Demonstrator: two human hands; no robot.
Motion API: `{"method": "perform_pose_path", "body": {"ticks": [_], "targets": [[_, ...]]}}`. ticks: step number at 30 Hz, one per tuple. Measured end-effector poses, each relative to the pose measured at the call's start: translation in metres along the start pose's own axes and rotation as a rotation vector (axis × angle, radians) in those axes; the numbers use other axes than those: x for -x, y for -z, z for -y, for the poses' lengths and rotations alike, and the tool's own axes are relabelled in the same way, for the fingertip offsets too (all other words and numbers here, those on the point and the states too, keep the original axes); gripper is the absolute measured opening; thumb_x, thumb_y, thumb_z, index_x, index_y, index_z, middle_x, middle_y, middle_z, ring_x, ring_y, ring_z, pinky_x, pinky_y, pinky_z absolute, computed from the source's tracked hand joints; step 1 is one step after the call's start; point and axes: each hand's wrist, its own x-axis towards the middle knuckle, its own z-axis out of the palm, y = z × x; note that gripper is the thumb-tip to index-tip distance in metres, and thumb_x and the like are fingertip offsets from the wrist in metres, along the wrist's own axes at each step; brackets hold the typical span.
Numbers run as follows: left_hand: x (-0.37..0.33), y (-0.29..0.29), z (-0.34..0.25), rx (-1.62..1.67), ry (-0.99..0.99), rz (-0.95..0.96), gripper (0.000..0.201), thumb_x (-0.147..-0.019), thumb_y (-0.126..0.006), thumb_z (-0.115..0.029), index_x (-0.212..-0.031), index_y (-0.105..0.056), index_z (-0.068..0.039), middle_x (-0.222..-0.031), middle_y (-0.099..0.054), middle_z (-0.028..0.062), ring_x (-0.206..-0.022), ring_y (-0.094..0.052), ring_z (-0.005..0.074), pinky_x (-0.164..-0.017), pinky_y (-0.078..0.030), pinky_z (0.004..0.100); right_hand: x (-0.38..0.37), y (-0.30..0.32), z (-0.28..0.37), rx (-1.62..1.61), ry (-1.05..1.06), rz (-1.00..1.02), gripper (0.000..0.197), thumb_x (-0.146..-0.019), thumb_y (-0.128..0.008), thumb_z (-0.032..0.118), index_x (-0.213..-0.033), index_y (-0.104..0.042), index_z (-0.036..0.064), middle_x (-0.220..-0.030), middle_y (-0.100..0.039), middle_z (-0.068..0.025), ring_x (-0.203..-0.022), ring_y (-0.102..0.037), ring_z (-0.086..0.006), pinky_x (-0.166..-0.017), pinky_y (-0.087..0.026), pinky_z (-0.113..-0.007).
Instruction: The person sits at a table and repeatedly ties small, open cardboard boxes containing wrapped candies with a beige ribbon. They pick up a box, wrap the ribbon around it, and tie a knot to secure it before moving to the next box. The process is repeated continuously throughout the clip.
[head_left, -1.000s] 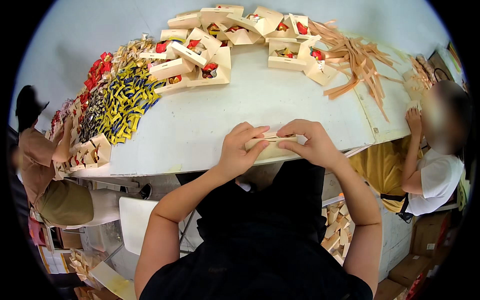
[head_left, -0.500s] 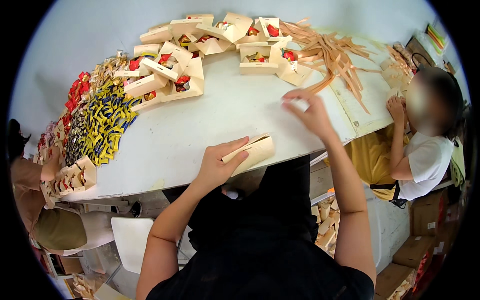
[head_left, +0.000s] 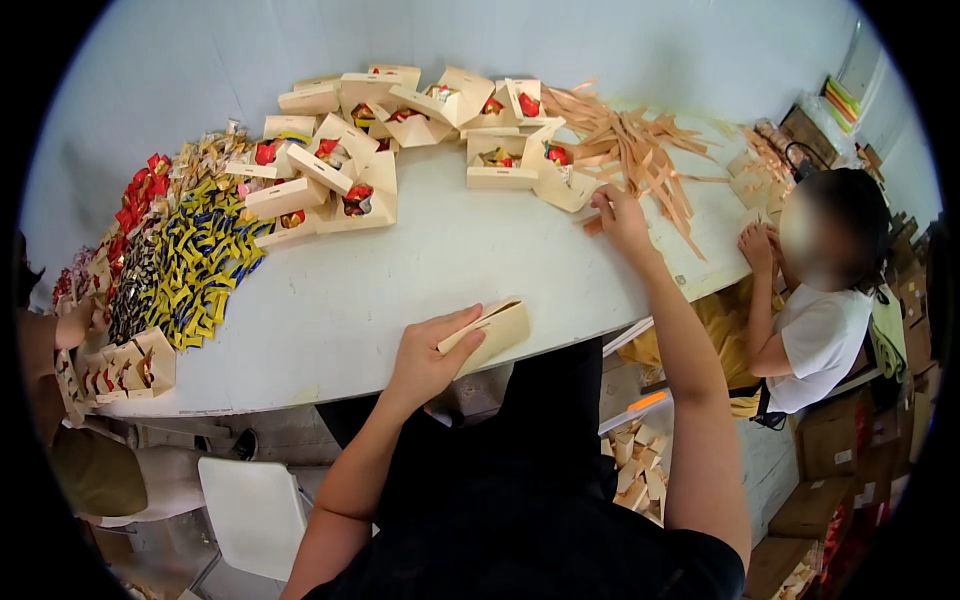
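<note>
My left hand [head_left: 430, 355] is wrapped round a small cream card box [head_left: 495, 332], folded closed and tilted over the table's near edge. The thumb lies across its near side and the fingers are along the far side. Farther off to the right, my right hand [head_left: 625, 222] has its fingertips pinched together on the end of a peach ribbon [head_left: 592, 228]. That end lies at the near side of a loose heap of ribbons [head_left: 655, 150]. Just left of this hand stands an open box [head_left: 565, 190] with red-wrapped pieces inside.
Open filled boxes [head_left: 330, 165] line the back of the white table [head_left: 400, 270]. Wrapped sweets [head_left: 200, 250] are heaped at the left, beside a person's arm [head_left: 75, 325]. Another person [head_left: 815, 330] sits at the right. Below the table, a bin of closed boxes [head_left: 640, 460] and a white chair [head_left: 250, 510].
My right hand has moved away from me to the ribbon heap, and its fingers have closed on a ribbon end. My left hand keeps the box. The whole view has shifted slightly.
</note>
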Motion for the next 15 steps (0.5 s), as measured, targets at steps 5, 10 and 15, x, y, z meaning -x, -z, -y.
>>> {"method": "perform_pose_path", "body": {"ticks": [5, 10, 15], "targets": [[0.001, 0.002, 0.003, 0.011, -0.027, -0.015, 0.039, -0.102, -0.08, -0.02, -0.135, -0.076, -0.001, -0.131, -0.078, 0.0231, -0.119, -0.078, 0.0287, -0.104, -0.058, 0.034, -0.019, 0.028, 0.013, -0.082, -0.025, 0.082, 0.02, -0.103, -0.074, 0.018, -0.116, -0.076, 0.0028, -0.106, -0.081, -0.0138, -0.1, -0.078, -0.0265, -0.079, -0.059, -0.041], [-0.002, -0.001, 0.008, 0.021, -0.059, -0.013, 0.039, -0.102, -0.08, -0.019, -0.137, -0.076, -0.001, -0.129, -0.079, 0.0219, -0.117, -0.077, 0.0253, -0.102, -0.058, 0.0335, 0.001, 0.029, 0.009, 0.047, 0.004, 0.457, 0.029, -0.097, -0.08, 0.015, -0.123, -0.077, 0.0042, -0.111, -0.079, -0.0116, -0.1, -0.078, -0.0225, -0.084, -0.06, -0.037], [0.001, 0.003, 0.001, 0.013, -0.01, 0.0, 0.041, -0.102, -0.08, -0.024, -0.134, -0.076, 0.0, -0.13, -0.078, 0.0236, -0.12, -0.078, 0.0307, -0.104, -0.058, 0.0345, 0.005, 0.016, 0.019, 0.132, -0.046, 0.42, 0.019, -0.102, -0.074, 0.015, -0.114, -0.078, 0.0016, -0.105, -0.078, -0.0153, -0.094, -0.079, -0.0269, -0.083, -0.061, -0.038]]}}
